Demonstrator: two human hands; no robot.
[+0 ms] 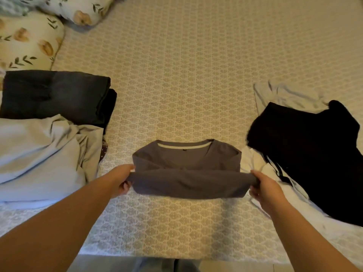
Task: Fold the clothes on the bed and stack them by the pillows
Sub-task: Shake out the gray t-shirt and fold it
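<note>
Grey T-shirt lies mid-bed, collar away from person. Left hand and right hand each pinch one hem corner (grip clenched on cloth), lifting lower half level for even fold toward collar.

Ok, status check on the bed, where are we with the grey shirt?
Both hands, left and right, gripping the grey shirt, lower half lifted mid-fold. Nothing in the way. Black garment unfolded at right.
</note>
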